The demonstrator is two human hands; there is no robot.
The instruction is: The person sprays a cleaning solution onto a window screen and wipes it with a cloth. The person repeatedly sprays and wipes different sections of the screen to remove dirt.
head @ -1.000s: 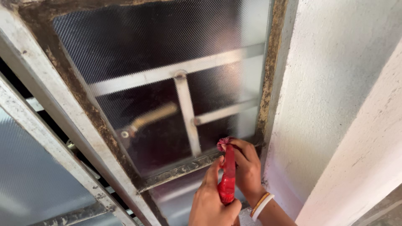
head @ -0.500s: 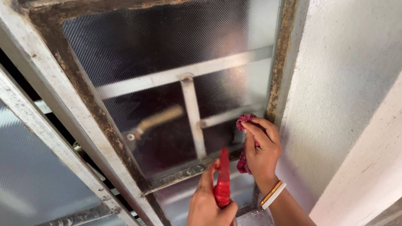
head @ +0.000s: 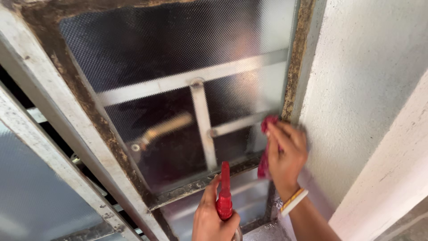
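Note:
My right hand (head: 289, 154) presses a red cloth (head: 266, 147) flat against the lower right corner of a textured glass pane (head: 178, 58), next to the rusty frame edge (head: 295, 67). A pale bangle sits on that wrist. My left hand (head: 213, 218), at the bottom centre, grips a red spray bottle head (head: 224, 192) whose nozzle points up toward the pane's lower frame bar (head: 200, 184). The bottle's body is out of view below.
A white rough plaster wall (head: 361, 80) stands right of the window. Grey bars of an outer grille (head: 201, 120) show blurred behind the glass. A dirty painted frame member (head: 53, 116) runs diagonally at left, with another glass pane (head: 31, 196) beyond it.
My right hand has slid the red cloth up and to the right along the pane's edge. My left hand with the spray bottle has stayed near the bottom centre.

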